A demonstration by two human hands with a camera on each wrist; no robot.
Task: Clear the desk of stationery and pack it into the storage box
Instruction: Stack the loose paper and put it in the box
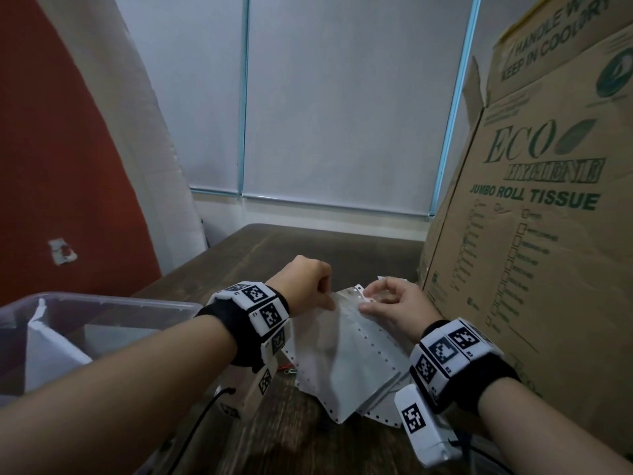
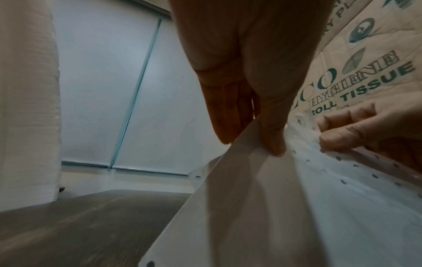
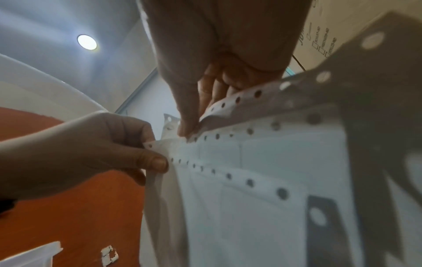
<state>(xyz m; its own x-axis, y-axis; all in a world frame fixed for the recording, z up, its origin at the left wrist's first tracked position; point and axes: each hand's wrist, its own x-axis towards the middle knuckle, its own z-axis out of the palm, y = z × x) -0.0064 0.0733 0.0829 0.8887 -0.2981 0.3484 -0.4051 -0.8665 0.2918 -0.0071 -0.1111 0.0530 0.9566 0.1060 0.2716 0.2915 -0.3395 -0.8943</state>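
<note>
Stack of white hole-punched paper sheets (image 1: 346, 351) lifted above the dark counter (image 1: 274, 245) — left hand (image 1: 305, 282) and right hand (image 1: 394, 303) each pinching its top edge, clear storage box (image 1: 102, 303) at left, cardboard carton (image 1: 534, 234) at right.

Left: our storage box (image 1: 102, 306) sits on the desk (image 1: 308, 241).
Middle: the paper sheets (image 1: 346, 354) lie between our wrists, just right of that box.
Right: a cardboard carton (image 1: 534, 234) stands beside them.
Behind: window blinds (image 1: 342, 97).
</note>
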